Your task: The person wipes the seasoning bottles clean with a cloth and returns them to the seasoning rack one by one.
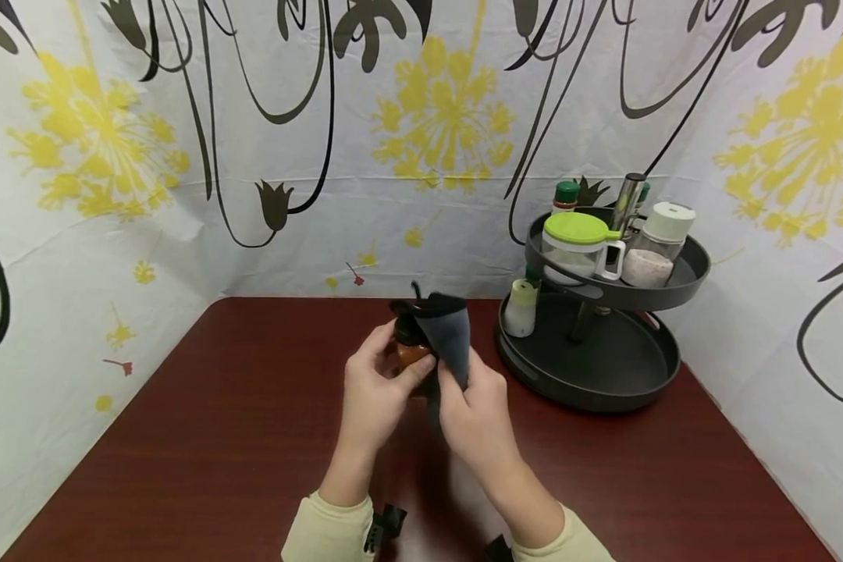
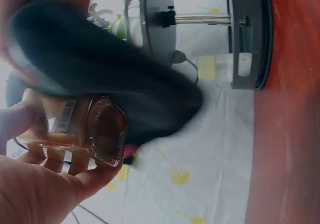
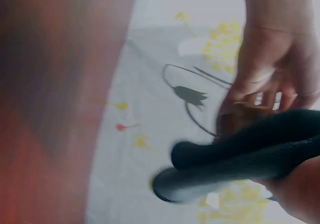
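My left hand [image 1: 374, 394] grips a small square glass jar [image 2: 106, 129] with reddish-brown contents, its fingers and thumb around the sides. A barcode label shows on the jar in the left wrist view, and a black lid [image 1: 409, 331] tops it in the head view. My right hand [image 1: 479, 414] pinches a dark blue-grey cloth [image 1: 453, 337], which is folded over and lies against the jar's right side. In the right wrist view the cloth [image 3: 240, 160] overlaps most of the jar. Both hands are raised over the table.
A two-tier black turntable rack [image 1: 597, 394] stands at the table's back right. Its upper tier carries a green-lidded jar [image 1: 578, 238], a white-capped shaker [image 1: 656, 250] and a green-capped bottle [image 1: 565, 195]. A small shaker [image 1: 521, 309] stands on the lower tier. Patterned sheeting [image 1: 288, 257] surrounds the dark red table [image 1: 204, 437].
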The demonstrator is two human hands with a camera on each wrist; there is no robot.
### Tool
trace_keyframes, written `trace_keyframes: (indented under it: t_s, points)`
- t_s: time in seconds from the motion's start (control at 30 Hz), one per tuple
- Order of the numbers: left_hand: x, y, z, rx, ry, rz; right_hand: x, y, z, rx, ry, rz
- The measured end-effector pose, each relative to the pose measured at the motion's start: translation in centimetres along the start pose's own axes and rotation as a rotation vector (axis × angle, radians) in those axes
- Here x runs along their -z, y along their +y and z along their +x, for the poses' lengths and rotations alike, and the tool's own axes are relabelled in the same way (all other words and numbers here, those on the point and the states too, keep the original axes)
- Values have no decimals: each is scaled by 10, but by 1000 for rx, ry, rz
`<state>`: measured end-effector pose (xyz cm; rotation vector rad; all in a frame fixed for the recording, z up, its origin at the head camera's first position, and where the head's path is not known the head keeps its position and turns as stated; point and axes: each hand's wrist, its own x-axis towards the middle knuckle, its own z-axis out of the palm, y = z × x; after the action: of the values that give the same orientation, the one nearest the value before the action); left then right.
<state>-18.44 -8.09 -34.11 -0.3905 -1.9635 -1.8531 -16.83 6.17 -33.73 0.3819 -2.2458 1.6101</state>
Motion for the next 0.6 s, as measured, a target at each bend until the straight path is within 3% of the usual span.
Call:
trace_keyframes:
  t_s: [0.17,0.27,0.37,0.6]
  points:
    - [4,5,5,-1,24,38,1,12,1,-235,-157,-83]
    - [2,6,6,-3,12,39,7,8,7,-280,-177,-78]
    - [-2,2,4,-3,-8,25,16,-4,14,-233,-120,-41]
    - [-9,-3,-3,48,-41,-35,23,-25,11,39,20,59]
